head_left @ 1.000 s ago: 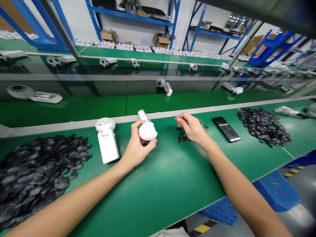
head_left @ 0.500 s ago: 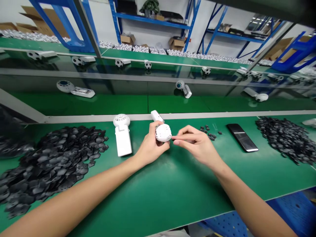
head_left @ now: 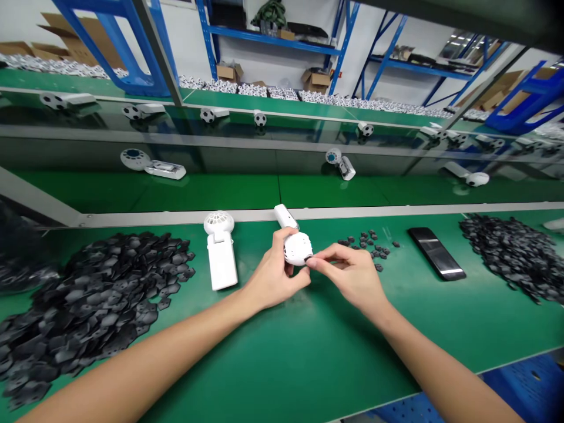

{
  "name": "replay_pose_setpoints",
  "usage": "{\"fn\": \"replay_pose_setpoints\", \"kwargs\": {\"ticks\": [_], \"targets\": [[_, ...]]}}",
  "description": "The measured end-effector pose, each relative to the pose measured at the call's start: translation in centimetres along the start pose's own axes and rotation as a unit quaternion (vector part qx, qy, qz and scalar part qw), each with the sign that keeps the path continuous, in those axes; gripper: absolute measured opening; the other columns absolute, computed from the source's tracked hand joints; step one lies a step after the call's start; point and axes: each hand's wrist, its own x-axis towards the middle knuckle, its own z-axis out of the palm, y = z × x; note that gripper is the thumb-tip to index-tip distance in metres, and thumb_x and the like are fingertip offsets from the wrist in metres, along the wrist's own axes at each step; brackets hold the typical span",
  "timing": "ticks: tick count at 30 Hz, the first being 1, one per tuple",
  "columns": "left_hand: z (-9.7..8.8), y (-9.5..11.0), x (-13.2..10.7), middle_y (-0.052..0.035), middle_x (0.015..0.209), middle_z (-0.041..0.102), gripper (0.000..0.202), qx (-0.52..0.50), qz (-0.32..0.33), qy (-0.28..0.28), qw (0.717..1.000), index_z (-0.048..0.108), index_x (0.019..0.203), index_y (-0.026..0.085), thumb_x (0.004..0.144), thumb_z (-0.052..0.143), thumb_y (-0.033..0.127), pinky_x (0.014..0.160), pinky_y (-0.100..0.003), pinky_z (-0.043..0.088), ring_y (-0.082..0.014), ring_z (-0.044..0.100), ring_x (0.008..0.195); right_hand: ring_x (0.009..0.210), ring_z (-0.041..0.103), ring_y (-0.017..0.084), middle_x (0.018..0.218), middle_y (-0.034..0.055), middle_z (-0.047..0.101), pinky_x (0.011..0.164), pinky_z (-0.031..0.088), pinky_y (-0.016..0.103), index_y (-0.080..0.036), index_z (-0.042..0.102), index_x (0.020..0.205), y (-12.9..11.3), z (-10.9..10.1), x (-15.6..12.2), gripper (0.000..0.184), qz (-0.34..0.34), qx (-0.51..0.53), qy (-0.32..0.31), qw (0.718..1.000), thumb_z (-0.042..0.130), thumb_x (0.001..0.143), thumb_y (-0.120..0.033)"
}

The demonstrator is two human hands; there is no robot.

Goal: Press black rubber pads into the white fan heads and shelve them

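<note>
Right hand: thumb and forefinger pinching a small black piece at the right rim of a white handheld fan; left hand gripping the fan's round head, near the bench's far edge. Risk, my judgement: piece slips or seats crooked, fingertips hiding the spot; dropped, it could mix with loose black bits rightward. No legible brand or lettering, phone included.

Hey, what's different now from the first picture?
The right hand moved left, away from the small black pieces, to the edge of the white gadget in the left hand, with a black bit pinched in its fingers. Behind, the belt gadgets slid right. The left hand kept its hold; the phone and other white gadget stayed on the table.
</note>
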Motion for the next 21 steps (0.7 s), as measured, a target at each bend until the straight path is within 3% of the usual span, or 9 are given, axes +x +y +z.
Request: {"fn": "replay_pose_setpoints", "kwargs": {"ticks": [5,10,21], "targets": [[-0.3,0.4,-0.1,-0.0028,0.110,0.065,0.103,-0.006,-0.026,-0.018,0.999,0.019,0.161,0.034,0.083,0.085,0.049,0.066,-0.031,0.051,-0.0152,0.056,0.072,0.065,0.072,0.015,0.078,-0.0014,0.079,0.066,0.063,0.024,-0.022,0.078,0.082,0.1,0.4,-0.1,0.010,-0.132,-0.100,0.022,0.986,0.085,0.089,-0.025],[-0.2,0.9,0.0,-0.0023,0.109,0.065,0.080,-0.001,-0.059,-0.014,0.998,0.038,0.150,0.029,0.087,0.081,0.057,0.069,-0.031,0.051,-0.0157,0.058,0.077,0.066,0.072,0.014,0.079,-0.0020,0.078,0.064,0.059,0.023,-0.022,0.075,0.085,1.1,0.6,-0.1,0.011,-0.159,-0.142,0.008,0.977,0.084,0.091,-0.019],[-0.3,1.3,-0.2,-0.0014,0.108,0.065,0.074,0.041,-0.056,-0.007,0.998,0.043,0.146,0.029,0.088,0.079,0.058,0.072,-0.030,0.052,-0.0163,0.060,0.079,0.068,0.069,0.014,0.078,-0.0011,0.076,0.062,0.057,0.022,-0.022,0.075,0.083,1.6,0.8,-0.1,0.012,-0.142,-0.103,-0.005,0.984,0.081,0.094,-0.022]]}}
